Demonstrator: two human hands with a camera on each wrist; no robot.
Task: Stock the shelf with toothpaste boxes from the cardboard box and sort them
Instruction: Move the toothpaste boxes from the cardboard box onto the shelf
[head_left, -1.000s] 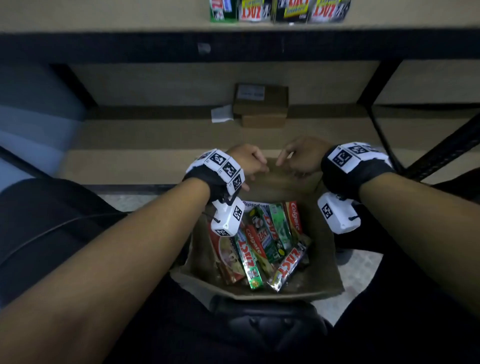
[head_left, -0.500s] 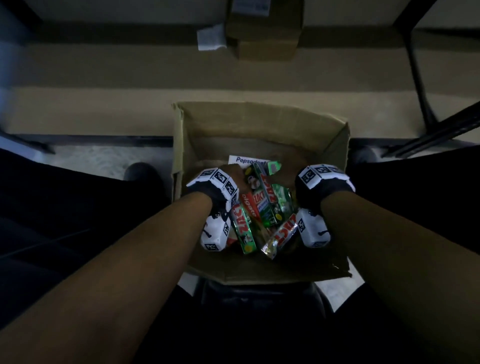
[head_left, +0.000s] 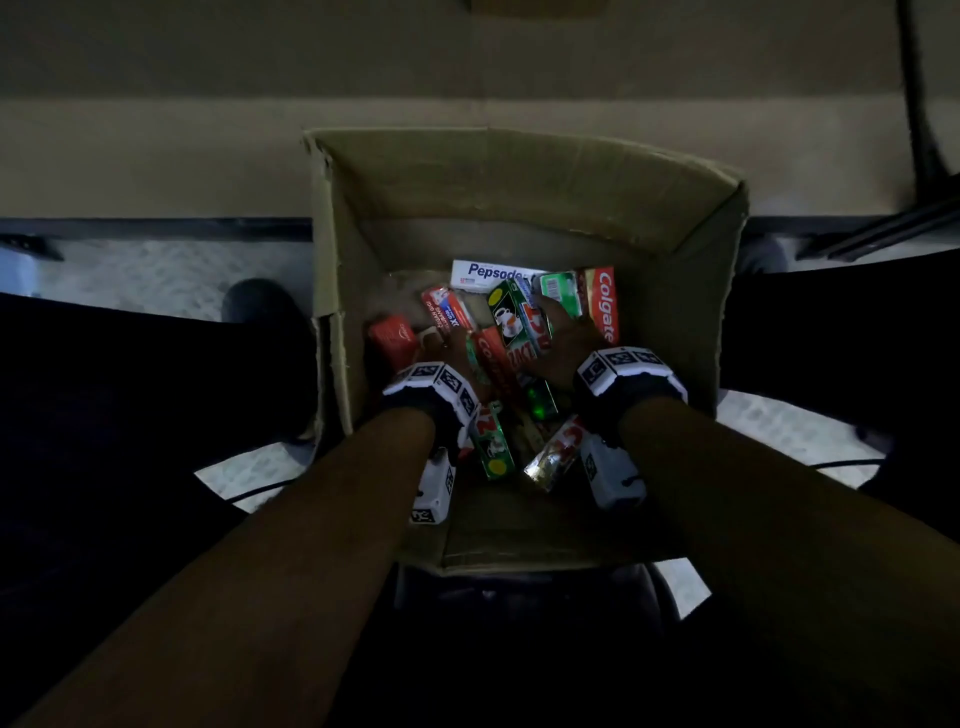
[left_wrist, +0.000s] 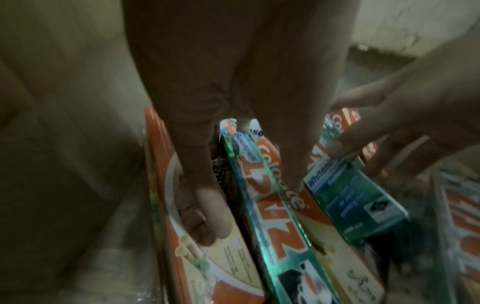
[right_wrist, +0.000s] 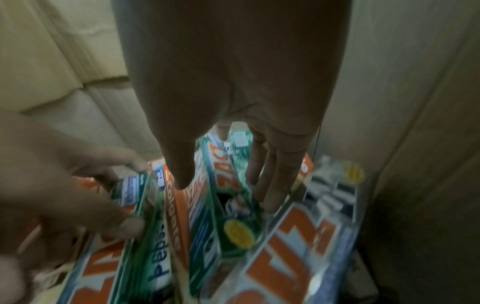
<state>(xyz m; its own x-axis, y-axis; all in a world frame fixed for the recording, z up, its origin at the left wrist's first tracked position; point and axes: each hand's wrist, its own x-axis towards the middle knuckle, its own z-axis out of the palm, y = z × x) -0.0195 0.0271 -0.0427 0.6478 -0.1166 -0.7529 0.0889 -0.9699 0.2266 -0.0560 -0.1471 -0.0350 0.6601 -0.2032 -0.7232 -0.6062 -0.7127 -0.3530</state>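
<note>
An open cardboard box (head_left: 519, 197) stands on the floor between my legs, with several toothpaste boxes jumbled inside. Among them are a white Pepsodent box (head_left: 488, 273), a red Colgate box (head_left: 605, 306) and a green Zact box (head_left: 511, 317). Both hands are down among them. My left hand (head_left: 447, 348) has its thumb (left_wrist: 205, 216) resting on a red and cream box, and its straight fingers reach over a Colgate box (left_wrist: 293, 197). My right hand (head_left: 566, 338) straddles the green Zact box (right_wrist: 239, 232), thumb on one side and straight fingers (right_wrist: 270, 195) on the other. Neither hand has lifted a box.
The lowest shelf board (head_left: 208, 130) runs just beyond the box, with a black frame post (head_left: 924, 104) at the right. A small brown carton (head_left: 535, 5) sits further back on it. My dark-trousered legs and a shoe (head_left: 260, 306) flank the box on the pale floor.
Both hands dropped from the box's far rim down into the pile of toothpaste boxes. My head tilted down, so the upper shelf has left the view.
</note>
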